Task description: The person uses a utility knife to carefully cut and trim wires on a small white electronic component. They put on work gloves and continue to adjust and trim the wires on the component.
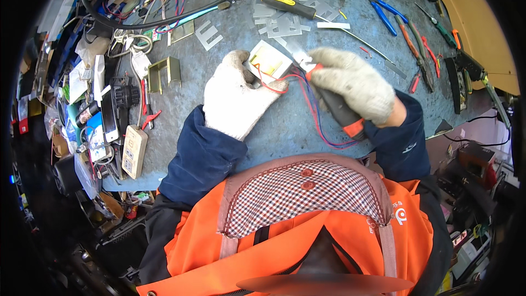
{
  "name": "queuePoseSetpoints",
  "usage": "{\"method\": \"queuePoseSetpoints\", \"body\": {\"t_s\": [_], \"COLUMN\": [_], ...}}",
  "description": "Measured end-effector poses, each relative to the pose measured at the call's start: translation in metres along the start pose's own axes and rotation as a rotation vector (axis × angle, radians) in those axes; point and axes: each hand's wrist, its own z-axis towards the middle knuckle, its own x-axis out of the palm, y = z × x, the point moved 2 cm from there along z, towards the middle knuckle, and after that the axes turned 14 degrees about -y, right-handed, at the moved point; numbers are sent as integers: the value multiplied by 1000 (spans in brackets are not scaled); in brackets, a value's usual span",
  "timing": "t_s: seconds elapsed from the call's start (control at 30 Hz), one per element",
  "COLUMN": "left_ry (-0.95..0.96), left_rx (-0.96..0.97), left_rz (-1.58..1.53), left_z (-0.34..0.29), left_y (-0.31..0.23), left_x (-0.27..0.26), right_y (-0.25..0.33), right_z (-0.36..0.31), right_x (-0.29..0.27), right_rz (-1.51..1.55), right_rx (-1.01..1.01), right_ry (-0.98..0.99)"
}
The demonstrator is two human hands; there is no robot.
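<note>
Your left hand (234,94), in a white knit glove, is clamped on a small transformer (267,61) with a yellowish top, pinning it to the grey bench (219,126) — thumb on its near side, fingers wrapped over the far side. Your right hand (353,82), gloved the same way, is clenched round the dark handle of a knife-like tool (339,111) with an orange butt; its flat metal blade (296,50) points up and to the left, with its tip just beside the transformer's right edge. Red and blue wires (309,104) trail from the transformer, pass under your right hand and loop back toward your body.

Just beyond both hands lie scattered E-shaped metal plates (285,24) and a yellow-and-black screwdriver (287,5). Well to the right of your right hand sit blue-handled pliers (383,13) and orange-handled pliers (413,41). To the left of your left hand stands a brass-coloured metal bracket (164,71), and further left a beige power strip (134,151) near the bench edge.
</note>
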Motion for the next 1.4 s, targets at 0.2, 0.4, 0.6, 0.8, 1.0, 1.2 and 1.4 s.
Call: {"method": "queuePoseSetpoints", "body": {"t_s": [0.2,0.4,0.6,0.8,1.0,1.2,1.4], "left_ry": [-14,0,4,9,3,32,19], "left_rx": [70,28,35,52,51,42,52], "left_rz": [121,20,63,114,41,81,137], "left_z": [1,4,4,4,4,5,3], "left_y": [-2,8,5,-1,8,3,-5], "left_x": [-5,-1,-3,-6,0,-2,-6], "right_y": [-18,2,-29,-21,-17,-31,-22], "right_z": [5,4,8,5,8,11,6], "right_x": [13,13,16,2,5,14,20], "right_rz": [-497,-721,-553,15,-252,-596,-679], "right_rx": [-289,-162,-525,-224,-220,-466,-392], "right_ry": [-147,-92,-370,-105,-249,-235,-239]}}
